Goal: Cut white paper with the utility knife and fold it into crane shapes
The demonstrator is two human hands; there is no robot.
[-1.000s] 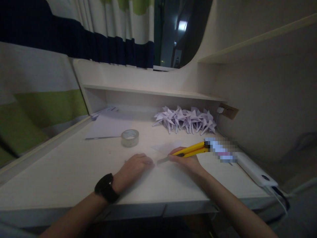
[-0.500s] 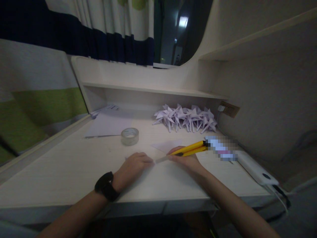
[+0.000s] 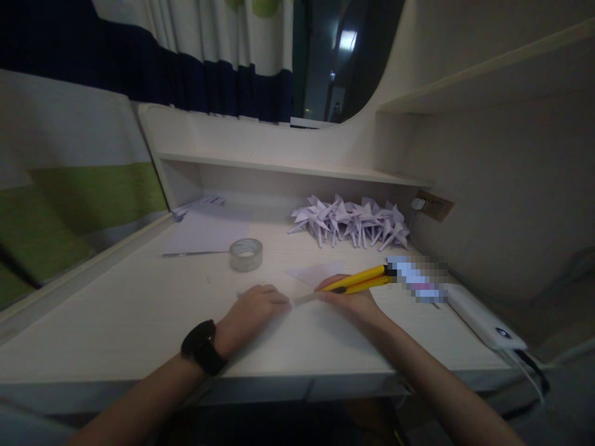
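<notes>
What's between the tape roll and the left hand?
Bare desk only, in the head view: nothing lies between tape roll and left hand.

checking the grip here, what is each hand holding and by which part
The right hand holds the yellow utility knife near its blade end. The left hand grips nothing, pressing flat on the paper.

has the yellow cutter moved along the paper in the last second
No. The yellow cutter in the right hand keeps its place against the tape roll; only the camera shifted slightly.
</notes>
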